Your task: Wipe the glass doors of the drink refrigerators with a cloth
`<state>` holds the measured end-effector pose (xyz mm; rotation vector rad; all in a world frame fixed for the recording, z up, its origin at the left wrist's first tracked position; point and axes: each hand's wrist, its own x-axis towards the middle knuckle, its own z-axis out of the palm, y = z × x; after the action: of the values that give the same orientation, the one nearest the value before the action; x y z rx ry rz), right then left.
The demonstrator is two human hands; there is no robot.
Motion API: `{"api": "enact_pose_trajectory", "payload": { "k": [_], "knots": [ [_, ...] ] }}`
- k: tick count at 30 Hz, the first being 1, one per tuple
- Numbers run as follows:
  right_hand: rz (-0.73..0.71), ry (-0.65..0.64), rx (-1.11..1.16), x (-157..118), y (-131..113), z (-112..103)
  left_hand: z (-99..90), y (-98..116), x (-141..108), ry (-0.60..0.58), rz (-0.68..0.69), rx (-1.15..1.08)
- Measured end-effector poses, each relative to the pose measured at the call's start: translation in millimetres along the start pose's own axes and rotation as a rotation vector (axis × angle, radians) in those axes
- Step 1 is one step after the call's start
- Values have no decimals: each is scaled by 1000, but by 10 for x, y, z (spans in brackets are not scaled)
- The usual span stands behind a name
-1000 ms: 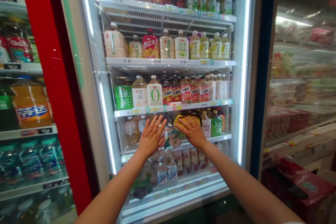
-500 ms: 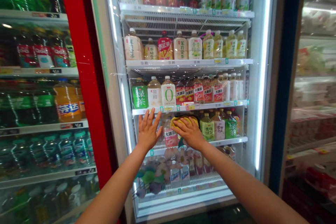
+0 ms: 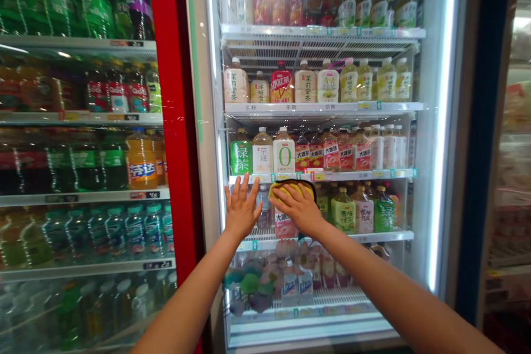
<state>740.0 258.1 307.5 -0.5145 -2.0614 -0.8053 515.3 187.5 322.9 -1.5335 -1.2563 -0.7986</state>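
My left hand is spread flat, fingers up, against the glass door of a lit drinks cooler, with nothing in it. Beside it, my right hand presses a yellow cloth with a dark edge against the same glass. Its fingers lie over the cloth and hide much of it. Through the glass, a red-labelled tea bottle shows partly behind my right hand. A green tea bottle stands on the shelf just above my left hand.
Flower and leaf shapes show low on the glass. A red cooler frame divides this door from another cooler at left with shelves of soda bottles. At right, behind a dark post, stand blurred shelves of goods.
The view has turned left, so the coolers sit farther right. Against the shelves behind, both hands and the cloth have shifted left and slightly up across the glass.
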Motion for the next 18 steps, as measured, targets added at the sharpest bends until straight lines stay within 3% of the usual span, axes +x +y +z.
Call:
{"api": "enact_pose_trajectory", "payload": {
  "k": [3, 6, 9, 11, 14, 16, 18],
  "knots": [
    [-116, -74, -31, -138, 225, -118, -54, -93, -45, -23, 52, 14],
    [30, -5, -50, 172, 414, -243, -116, -198, -71, -47, 98, 45],
    [259, 125, -18, 656, 246, -211, -163, -274, -90, -58, 73, 87],
    [301, 170, 21, 825, -12, -105, -189, -322, -115, -55, 43, 110],
    [68, 90, 45, 742, -313, 54, -238, -430, -184, -59, 27, 138],
    [-151, 2, 32, 614, -342, 90, -284, -532, -249, -74, 19, 155],
    [-245, -33, 12, 593, -270, 60, -337, -640, -318, -99, 3, 172]
  ]
}}
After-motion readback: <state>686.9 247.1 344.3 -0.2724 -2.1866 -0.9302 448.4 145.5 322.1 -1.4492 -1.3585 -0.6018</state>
